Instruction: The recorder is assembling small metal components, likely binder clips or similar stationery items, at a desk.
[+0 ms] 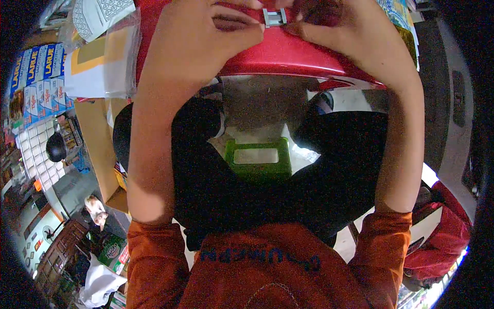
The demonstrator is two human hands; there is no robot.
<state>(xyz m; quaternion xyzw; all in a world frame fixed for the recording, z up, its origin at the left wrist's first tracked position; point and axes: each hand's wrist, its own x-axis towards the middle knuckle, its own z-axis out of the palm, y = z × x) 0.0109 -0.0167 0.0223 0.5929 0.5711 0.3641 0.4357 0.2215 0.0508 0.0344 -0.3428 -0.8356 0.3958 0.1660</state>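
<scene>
Over a shiny red tabletop [288, 54], a small light-grey piece shaped like an open rectangular frame [275, 18] is held up between my two hands. My left hand [226, 28] pinches its left side between thumb and fingers. On the right side, the thumb and fingers of my right hand [342, 38] press against the piece. Some fingertips are cut off by the upper edge of the picture. What the piece is made of I cannot tell.
Papers in a clear plastic sleeve [108, 64] lie at the table's left, beside stacked blue and white cartons [43, 82]. A cardboard box [98, 149] stands below them. Between my legs is a green plastic stool [257, 172]. A white and brown cat [95, 210] is at the lower left.
</scene>
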